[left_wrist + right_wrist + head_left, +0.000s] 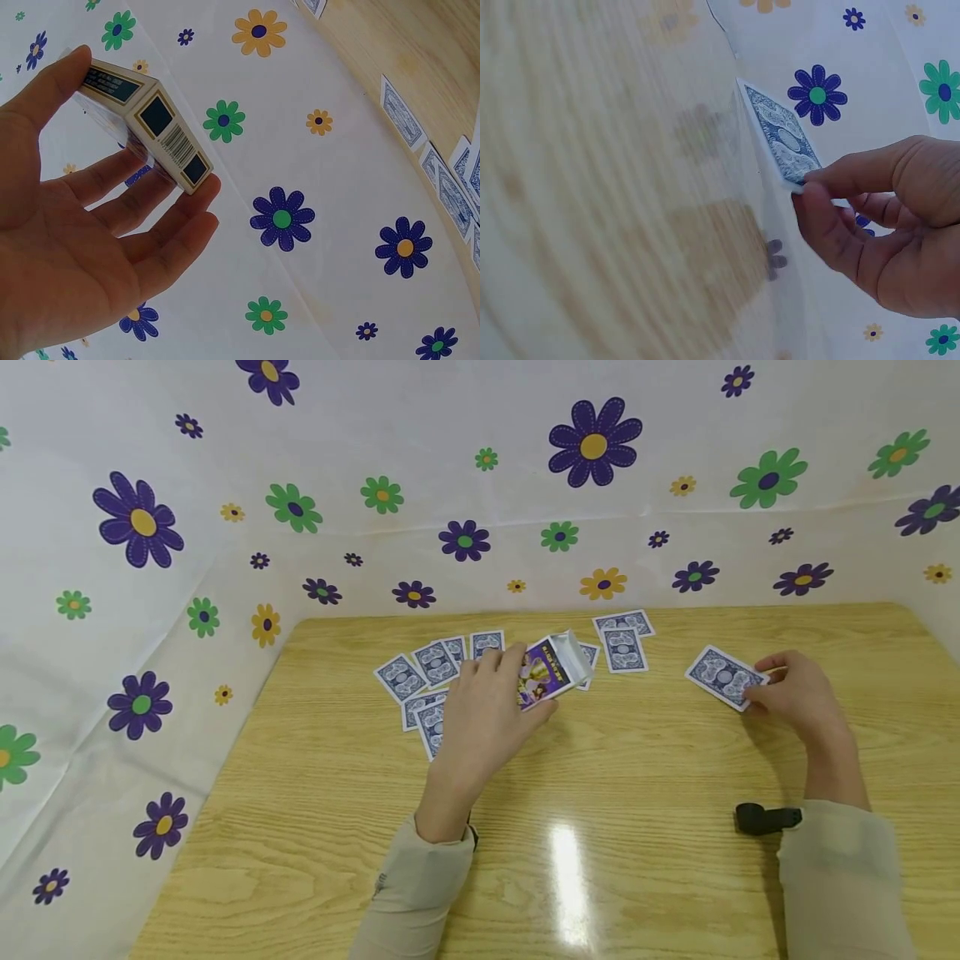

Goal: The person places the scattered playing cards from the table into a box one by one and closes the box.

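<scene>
My left hand (483, 714) grips a purple card box (546, 670) between thumb and fingers; its flap end points right and stands open. In the left wrist view the thumb lies on one edge of the box (146, 112), and a barcode shows on its end. At the right, my right hand (798, 693) pinches a playing card (724, 677) by its near right corner, blue patterned back up. The right wrist view shows that card (784, 135) between thumb and forefinger, tilted above the wooden table (630, 225).
Several face-down cards (401, 678) lie left of and partly beneath the left hand. Two overlapping cards (624, 650) are at the back, and another card (588, 662) is partly hidden behind the box. A flowered cloth (525, 485) walls the table's back and left.
</scene>
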A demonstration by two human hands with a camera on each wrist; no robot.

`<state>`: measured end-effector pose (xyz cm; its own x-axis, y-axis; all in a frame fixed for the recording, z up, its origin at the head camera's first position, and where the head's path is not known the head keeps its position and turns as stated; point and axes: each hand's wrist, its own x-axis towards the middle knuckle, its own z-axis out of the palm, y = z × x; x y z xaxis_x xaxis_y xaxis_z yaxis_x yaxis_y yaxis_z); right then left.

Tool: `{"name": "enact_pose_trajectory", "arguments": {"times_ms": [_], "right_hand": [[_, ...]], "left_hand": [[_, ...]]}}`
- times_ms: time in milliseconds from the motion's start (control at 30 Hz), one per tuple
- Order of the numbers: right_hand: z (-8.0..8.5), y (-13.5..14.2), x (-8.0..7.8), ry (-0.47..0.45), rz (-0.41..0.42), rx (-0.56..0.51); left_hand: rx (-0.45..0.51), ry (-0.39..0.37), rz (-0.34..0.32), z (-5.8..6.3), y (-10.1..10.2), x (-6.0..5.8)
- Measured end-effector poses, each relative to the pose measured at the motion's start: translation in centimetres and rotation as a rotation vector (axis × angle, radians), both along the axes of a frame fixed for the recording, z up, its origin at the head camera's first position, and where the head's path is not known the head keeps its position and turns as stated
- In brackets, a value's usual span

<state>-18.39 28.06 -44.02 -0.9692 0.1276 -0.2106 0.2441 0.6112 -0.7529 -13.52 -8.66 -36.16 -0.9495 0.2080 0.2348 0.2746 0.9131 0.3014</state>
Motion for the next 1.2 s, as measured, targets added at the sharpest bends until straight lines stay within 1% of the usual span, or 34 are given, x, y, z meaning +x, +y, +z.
{"name": "enact_pose_trajectory", "arguments": {"times_ms": [200,367,500,800,967,1200], "right_hand": [[0.3,-0.3,0.0,0.061,-0.037,-0.046],[0.5,-0.7,-0.1,0.086,-0.068,-0.082],[0.8,-1.1,0.0,0.096,-0.081,-0.076],[1.2,-1.5,0.0,0.088,-0.060,-0.047],[1.3,-1.7,-0.1,0.102,-0.056,-0.036],[1.5,-2.0,-0.1,0.141,-0.059,-0.076]], "left_hand": [[0.005,0.011,-0.002,0.0,0.0,0.0],[0.003,0.016,-0.003,0.0,0.0,0.0],[0.007,0.018,-0.008,-0.1,0.0,0.0],[0.005,0.008,-0.006,0.0,0.0,0.0],[0.004,0.012,-0.005,-0.1,0.0,0.0],[0.001,0.015,-0.006,-0.1,-0.1,0.0]]}}
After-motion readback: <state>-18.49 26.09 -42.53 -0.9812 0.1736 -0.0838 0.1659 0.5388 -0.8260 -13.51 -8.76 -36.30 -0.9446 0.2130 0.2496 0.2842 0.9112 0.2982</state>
